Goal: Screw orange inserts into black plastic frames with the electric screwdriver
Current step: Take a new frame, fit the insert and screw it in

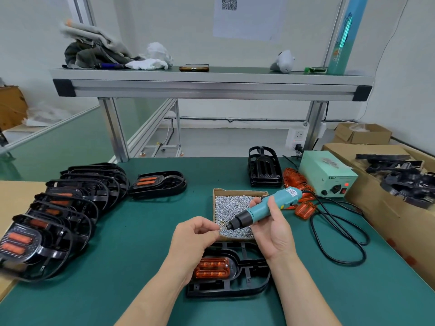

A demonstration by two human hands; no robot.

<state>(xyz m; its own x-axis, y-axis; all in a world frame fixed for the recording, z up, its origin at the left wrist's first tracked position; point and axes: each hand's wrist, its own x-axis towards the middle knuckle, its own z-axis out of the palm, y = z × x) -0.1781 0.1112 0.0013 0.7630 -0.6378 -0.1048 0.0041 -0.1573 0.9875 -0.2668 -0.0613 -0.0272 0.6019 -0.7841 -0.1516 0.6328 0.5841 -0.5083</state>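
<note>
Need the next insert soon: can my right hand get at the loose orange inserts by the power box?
Probably not yet: the right hand is holding the electric screwdriver. The orange inserts lie uncovered just beyond it.

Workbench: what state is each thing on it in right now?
Electric screwdriver: held in right hand, tip over screw box.
Left hand: fingers pinching a screw at the bit.
Screw box: open, full.
Black frame: flat, orange insert seated.
Power box: red light on.

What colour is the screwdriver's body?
Teal body with a black nose, on the electric screwdriver; clearest in the head view.
</note>
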